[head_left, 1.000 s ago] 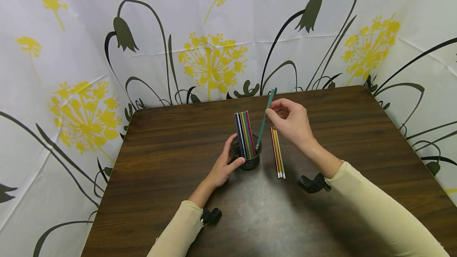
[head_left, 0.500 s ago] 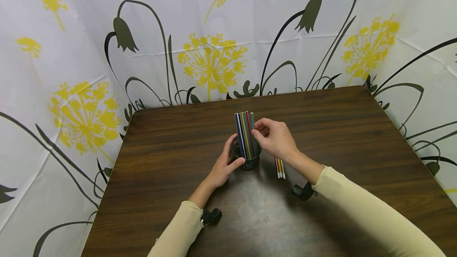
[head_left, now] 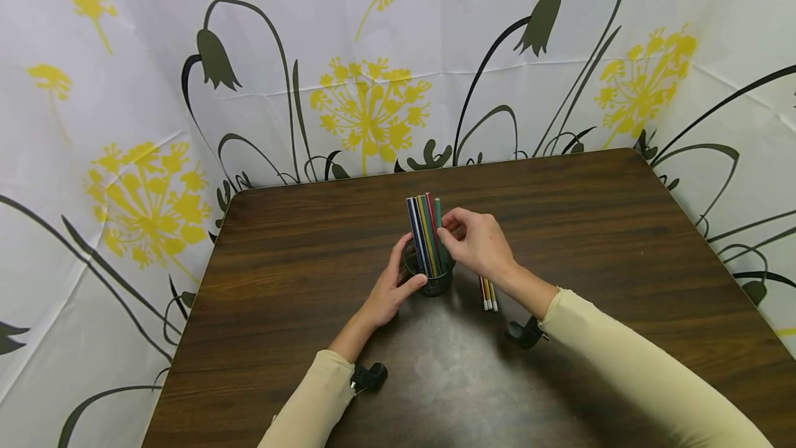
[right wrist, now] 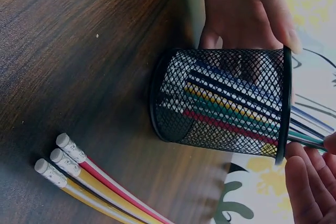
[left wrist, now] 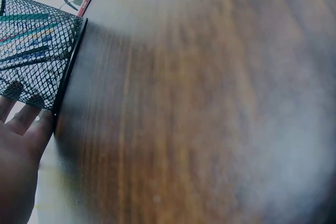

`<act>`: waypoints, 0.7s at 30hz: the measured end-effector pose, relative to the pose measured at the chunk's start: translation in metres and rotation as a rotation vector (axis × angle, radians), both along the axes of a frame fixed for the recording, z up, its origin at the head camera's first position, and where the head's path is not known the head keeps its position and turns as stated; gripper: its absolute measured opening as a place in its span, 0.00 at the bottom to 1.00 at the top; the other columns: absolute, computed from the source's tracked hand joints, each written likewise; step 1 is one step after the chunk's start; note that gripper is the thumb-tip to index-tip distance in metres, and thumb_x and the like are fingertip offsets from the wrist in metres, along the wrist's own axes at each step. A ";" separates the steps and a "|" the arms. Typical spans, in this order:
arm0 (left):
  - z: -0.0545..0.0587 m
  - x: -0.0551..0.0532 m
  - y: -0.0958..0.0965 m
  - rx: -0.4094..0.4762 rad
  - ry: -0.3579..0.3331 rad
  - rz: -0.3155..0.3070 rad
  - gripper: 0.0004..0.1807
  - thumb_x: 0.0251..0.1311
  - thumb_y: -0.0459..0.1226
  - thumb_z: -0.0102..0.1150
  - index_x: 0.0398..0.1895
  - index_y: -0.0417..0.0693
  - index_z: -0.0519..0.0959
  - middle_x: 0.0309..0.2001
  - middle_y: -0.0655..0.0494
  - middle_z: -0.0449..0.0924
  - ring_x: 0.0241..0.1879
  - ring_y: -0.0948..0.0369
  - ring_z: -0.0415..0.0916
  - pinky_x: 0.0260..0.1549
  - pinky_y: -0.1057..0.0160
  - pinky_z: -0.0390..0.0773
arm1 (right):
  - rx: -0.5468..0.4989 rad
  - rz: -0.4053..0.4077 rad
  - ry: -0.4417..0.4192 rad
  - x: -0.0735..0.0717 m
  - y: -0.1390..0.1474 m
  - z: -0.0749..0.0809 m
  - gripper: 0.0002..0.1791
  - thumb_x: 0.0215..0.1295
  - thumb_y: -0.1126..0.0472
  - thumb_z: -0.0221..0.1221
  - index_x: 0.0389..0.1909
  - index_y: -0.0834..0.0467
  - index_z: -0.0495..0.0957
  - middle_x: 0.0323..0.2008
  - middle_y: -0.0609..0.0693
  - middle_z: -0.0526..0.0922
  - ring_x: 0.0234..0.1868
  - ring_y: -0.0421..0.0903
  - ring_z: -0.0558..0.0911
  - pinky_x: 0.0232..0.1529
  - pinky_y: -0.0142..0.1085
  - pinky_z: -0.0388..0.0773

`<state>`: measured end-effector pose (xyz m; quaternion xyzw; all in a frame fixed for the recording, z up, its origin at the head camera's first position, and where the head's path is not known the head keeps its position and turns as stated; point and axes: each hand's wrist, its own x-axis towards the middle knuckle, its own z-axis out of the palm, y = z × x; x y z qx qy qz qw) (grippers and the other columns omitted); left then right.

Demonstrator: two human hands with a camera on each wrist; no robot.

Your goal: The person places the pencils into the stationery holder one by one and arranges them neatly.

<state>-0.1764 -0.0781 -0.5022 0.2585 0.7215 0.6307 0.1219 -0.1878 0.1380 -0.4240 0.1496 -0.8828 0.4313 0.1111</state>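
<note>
A black mesh pencil cup (right wrist: 226,103) stands upright on the table, several coloured pencils (head_left: 424,234) leaning together inside it. My left hand (head_left: 387,296) grips the cup from its left side, thumb near the rim at the front. In the right wrist view the left thumb shows over the rim. My right hand (head_left: 479,244) pinches a green pencil (head_left: 438,211) at the cup's right side; its lower end is inside the cup. Beside the cup, partly behind my right hand, lie three pencils (right wrist: 79,166) with white erasers, one red and two yellow.
The dark wood-grain table (head_left: 298,261) ends at the back against a white curtain (head_left: 410,40) printed with yellow and dark green flowers. A black wrist camera (head_left: 370,377) sits on the left sleeve, another camera (head_left: 524,332) on the right.
My right hand has moved down and left, lowering the green pencil into the cup beside the others, and now partly covers the three lying pencils. The left hand has stayed on the cup.
</note>
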 end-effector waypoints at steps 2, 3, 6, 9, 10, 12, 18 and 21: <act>-0.010 -0.003 0.000 -0.002 0.006 0.010 0.42 0.69 0.28 0.51 0.79 0.56 0.42 0.72 0.39 0.54 0.68 0.44 0.60 0.64 0.40 0.58 | -0.002 -0.001 0.003 -0.001 0.000 -0.001 0.05 0.64 0.61 0.64 0.36 0.58 0.82 0.30 0.47 0.85 0.28 0.39 0.83 0.29 0.37 0.80; -0.014 -0.005 0.000 -0.002 0.010 0.015 0.42 0.69 0.29 0.52 0.79 0.58 0.42 0.72 0.40 0.54 0.68 0.45 0.60 0.65 0.40 0.59 | -0.001 -0.003 0.004 -0.001 0.000 -0.001 0.05 0.64 0.61 0.64 0.36 0.58 0.82 0.30 0.47 0.85 0.28 0.39 0.83 0.29 0.37 0.80; -0.017 -0.005 0.000 -0.008 0.021 0.029 0.42 0.69 0.30 0.53 0.78 0.63 0.43 0.72 0.44 0.56 0.67 0.48 0.61 0.64 0.41 0.60 | 0.003 -0.010 0.004 -0.001 -0.001 -0.002 0.04 0.63 0.61 0.64 0.36 0.58 0.82 0.30 0.47 0.85 0.28 0.39 0.83 0.29 0.37 0.80; -0.017 -0.005 0.000 -0.015 0.023 0.035 0.42 0.69 0.30 0.53 0.78 0.66 0.44 0.73 0.46 0.56 0.68 0.50 0.61 0.64 0.42 0.60 | 0.016 -0.010 -0.005 -0.001 -0.003 -0.004 0.04 0.63 0.61 0.64 0.36 0.57 0.82 0.29 0.47 0.85 0.28 0.39 0.83 0.29 0.37 0.80; -0.017 -0.004 0.000 -0.017 0.022 0.037 0.42 0.69 0.31 0.53 0.78 0.67 0.44 0.73 0.46 0.55 0.68 0.50 0.61 0.65 0.42 0.60 | 0.022 -0.010 -0.008 -0.001 -0.004 -0.004 0.04 0.63 0.61 0.64 0.36 0.57 0.82 0.29 0.47 0.85 0.28 0.39 0.83 0.29 0.37 0.80; -0.016 -0.004 0.000 -0.018 0.018 0.035 0.42 0.70 0.30 0.52 0.78 0.66 0.44 0.73 0.46 0.54 0.68 0.49 0.60 0.65 0.42 0.60 | 0.032 -0.011 -0.011 -0.001 -0.005 -0.005 0.04 0.63 0.61 0.64 0.35 0.57 0.82 0.29 0.46 0.85 0.28 0.39 0.83 0.29 0.36 0.80; 0.001 0.001 0.001 -0.017 0.006 0.016 0.41 0.69 0.28 0.51 0.79 0.54 0.42 0.73 0.40 0.53 0.68 0.45 0.59 0.65 0.40 0.58 | 0.048 -0.029 -0.004 -0.003 -0.007 -0.005 0.04 0.63 0.60 0.64 0.35 0.57 0.82 0.29 0.46 0.85 0.28 0.39 0.83 0.29 0.36 0.80; 0.014 0.005 0.001 -0.029 -0.001 0.006 0.41 0.69 0.28 0.51 0.78 0.48 0.41 0.73 0.37 0.53 0.68 0.45 0.60 0.64 0.41 0.59 | 0.064 -0.041 -0.008 -0.004 -0.008 -0.004 0.05 0.63 0.60 0.64 0.35 0.57 0.83 0.29 0.46 0.85 0.28 0.39 0.83 0.29 0.36 0.80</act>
